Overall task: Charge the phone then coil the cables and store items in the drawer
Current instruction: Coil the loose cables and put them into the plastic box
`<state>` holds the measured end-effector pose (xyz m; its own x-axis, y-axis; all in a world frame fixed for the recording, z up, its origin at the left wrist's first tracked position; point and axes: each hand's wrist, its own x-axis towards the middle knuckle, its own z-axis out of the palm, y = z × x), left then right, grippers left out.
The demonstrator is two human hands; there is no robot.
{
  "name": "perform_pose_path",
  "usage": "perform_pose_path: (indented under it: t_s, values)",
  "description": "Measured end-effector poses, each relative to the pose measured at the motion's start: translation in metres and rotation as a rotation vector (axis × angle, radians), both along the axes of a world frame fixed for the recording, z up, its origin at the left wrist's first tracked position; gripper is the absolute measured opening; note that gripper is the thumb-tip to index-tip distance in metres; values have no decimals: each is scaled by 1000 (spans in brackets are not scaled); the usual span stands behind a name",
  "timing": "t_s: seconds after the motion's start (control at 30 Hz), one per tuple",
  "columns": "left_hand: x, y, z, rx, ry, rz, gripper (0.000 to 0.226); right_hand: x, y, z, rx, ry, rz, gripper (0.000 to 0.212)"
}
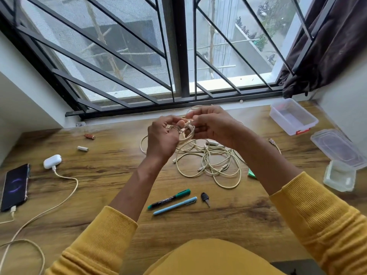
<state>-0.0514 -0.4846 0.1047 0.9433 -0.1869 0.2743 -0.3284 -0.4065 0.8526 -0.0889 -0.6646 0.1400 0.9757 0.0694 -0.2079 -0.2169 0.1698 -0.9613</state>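
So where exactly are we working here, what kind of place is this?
Most likely a home desk set against a window. A wooden tabletop runs right up to a barred window with a dark curtain at its right side, and household bits lie about: a charging phone, pens, batteries, plastic containers.

My wooden table (pixel 99 175) holds a phone (pixel 14 187) at far left, an earbud case (pixel 52 161), two batteries (pixel 82 148), tangled cables (pixel 214 161) at centre, two pens (pixel 174 205), a key (pixel 205 198), and plastic boxes (pixel 292 119) at right.

Both forearms reach forward in pushed-up yellow sleeves. The left hand (pixel 162 135) and right hand (pixel 214 124) meet, fingers curled and pinching.
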Motion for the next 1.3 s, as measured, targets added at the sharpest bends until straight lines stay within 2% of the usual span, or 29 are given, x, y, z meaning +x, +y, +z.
perform_pose_path:
  t_s: [0.17,0.3,0.4,0.53,0.6,0.77,1.1,1.3]
  values:
    - [-5,-2,-7,49,-104,35,10,-3,15,0,-46,38,-84,37]
    - [-8,-4,-6,22,-99,14,8,-4,22,-2,-36,37,-189,34]
    - [-7,-3,-4,13,-99,33,6,-7,21,-3,73,88,-177,35]
    - [-4,-1,-2,-66,-18,44,5,-12,21,1,186,89,-135,20]
    - [-4,-1,-4,-117,16,47,5,-12,20,2,207,100,-131,23]
    - [-6,-1,-5,-211,79,53,12,-6,19,-1,131,134,-162,21]
    - [-8,0,-12,-408,198,-1,18,-4,26,-2,-84,-19,-188,28]
    - [-7,-1,-14,-454,301,-32,12,-3,27,-1,-143,-61,-189,28]
